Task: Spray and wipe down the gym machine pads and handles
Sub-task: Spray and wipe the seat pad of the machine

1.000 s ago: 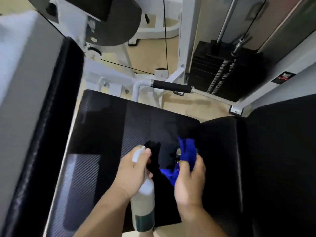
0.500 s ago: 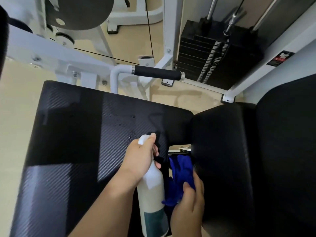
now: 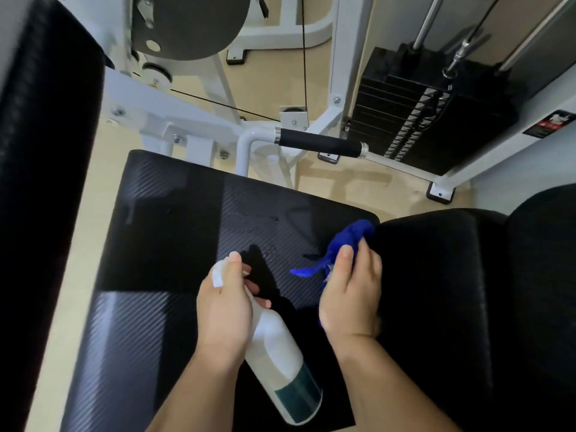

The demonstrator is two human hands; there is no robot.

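Your left hand point(image 3: 224, 310) grips the neck of the bottle point(image 3: 277, 363), fingers curled round it and the forefinger laid on top of the white spray head. The bottle is white with a teal band near its base; it is tilted, with the head pointing far over the seat pad point(image 3: 162, 244) and the base toward you and to the right. Your right hand point(image 3: 352, 294) holds the blue cloth point(image 3: 352, 233) bunched up, the thumb pressed on it and the fingers closed round it. The cloth sits over the far right corner of the seat pad, just beside the edge of the right pad point(image 3: 436, 275), and a thin tail of it sticks out to the left; you cannot tell whether it touches the seat pad. A few droplets point(image 3: 255, 219) lie on the seat pad, far of your hands and toward the middle. The seat pad is black with a fine weave pattern, and light falls on its near left part. Beyond its far edge the handle point(image 3: 318, 143), black foam with a metal end cap, lies level on a white tube of the frame point(image 3: 338, 57). The weight stack point(image 3: 414, 120) stands far right, behind the handle. A tall left pad point(image 3: 46, 151) fills the left edge of the view. A thin cable point(image 3: 304, 57) runs down beside the frame, over the tan floor point(image 3: 274, 88).
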